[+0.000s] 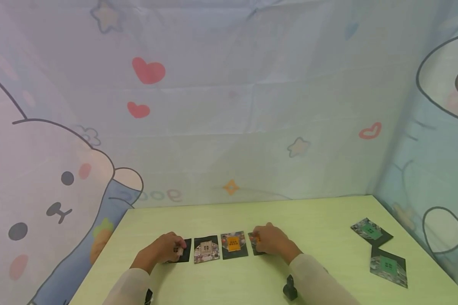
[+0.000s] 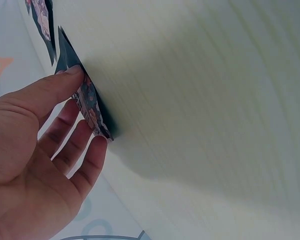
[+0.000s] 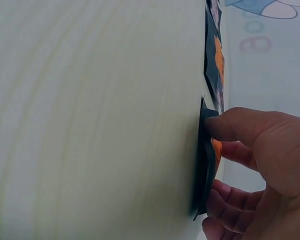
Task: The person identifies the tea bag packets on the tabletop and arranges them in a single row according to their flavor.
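Observation:
Four-sided dark cards with printed pictures lie in a row on the table. At the row's left end my left hand [image 1: 166,248] holds a card [image 1: 187,253] with a pale label, partly covered by the fingers. In the left wrist view its thumb lies on the face of this card [image 2: 92,107], with fingertips along the edge. My right hand [image 1: 271,239] grips the card [image 1: 255,250] with an orange label at the right end. The right wrist view has the thumb at one edge of that card [image 3: 206,170] and fingers at the other.
Between the hands lie a pale-labelled card [image 1: 206,249] and an orange-labelled card [image 1: 234,244]. Two green-labelled cards, one farther [image 1: 372,231] and one nearer [image 1: 388,265], are at the table's right. A printed cloth [image 1: 229,106] hangs behind the table [image 1: 221,284].

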{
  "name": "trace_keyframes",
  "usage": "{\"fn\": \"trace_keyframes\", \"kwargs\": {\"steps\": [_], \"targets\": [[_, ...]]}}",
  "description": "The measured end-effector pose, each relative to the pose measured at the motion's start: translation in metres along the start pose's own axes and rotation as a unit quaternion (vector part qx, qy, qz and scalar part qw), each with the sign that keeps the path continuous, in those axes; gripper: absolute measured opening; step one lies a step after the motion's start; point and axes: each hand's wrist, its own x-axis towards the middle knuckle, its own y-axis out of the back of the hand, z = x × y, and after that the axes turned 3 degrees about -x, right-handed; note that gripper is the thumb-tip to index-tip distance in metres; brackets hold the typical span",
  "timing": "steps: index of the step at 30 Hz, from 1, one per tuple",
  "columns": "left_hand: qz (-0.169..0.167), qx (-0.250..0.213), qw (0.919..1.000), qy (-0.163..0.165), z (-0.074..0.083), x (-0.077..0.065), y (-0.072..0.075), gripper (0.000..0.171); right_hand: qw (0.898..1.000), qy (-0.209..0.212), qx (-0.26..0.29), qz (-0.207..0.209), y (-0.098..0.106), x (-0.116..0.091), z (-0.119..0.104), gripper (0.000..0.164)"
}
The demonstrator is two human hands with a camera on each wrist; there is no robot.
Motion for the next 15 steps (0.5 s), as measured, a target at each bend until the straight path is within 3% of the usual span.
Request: {"fn": "trace_keyframes", "kwargs": {"steps": [15], "targets": [[0.005, 0.003, 1.0, -0.004, 0.0022, -0.0013, 0.001, 0.027, 1.0, -0.015, 0.004, 0.011, -0.0008, -0.0016, -0.0063, 0.041]]}}
